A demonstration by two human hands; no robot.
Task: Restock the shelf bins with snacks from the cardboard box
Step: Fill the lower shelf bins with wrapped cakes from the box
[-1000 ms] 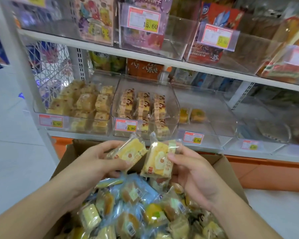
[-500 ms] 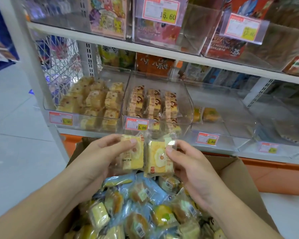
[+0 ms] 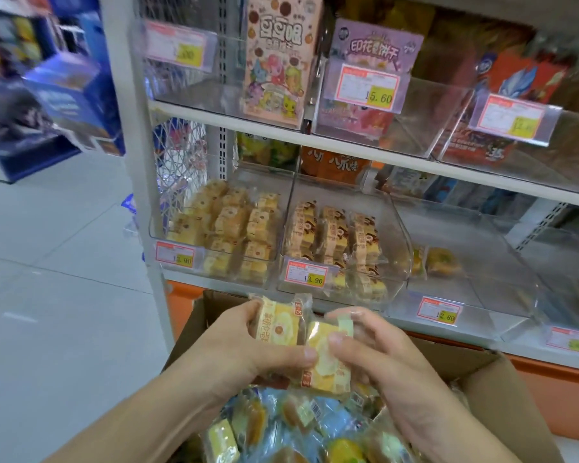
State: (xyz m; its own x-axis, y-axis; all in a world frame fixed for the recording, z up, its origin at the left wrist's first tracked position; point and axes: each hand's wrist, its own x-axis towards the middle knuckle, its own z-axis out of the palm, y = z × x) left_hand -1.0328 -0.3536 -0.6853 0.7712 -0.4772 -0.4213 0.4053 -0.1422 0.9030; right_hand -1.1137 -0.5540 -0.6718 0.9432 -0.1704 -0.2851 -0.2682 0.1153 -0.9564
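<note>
You've now pushed the two cakes together, left hand (image 3: 244, 342) gripping one cake (image 3: 276, 324) and right hand (image 3: 378, 349) the other cake (image 3: 325, 365), touching above the box (image 3: 502, 389), so they're ready as a pair for the left bin (image 3: 214, 228).
</note>
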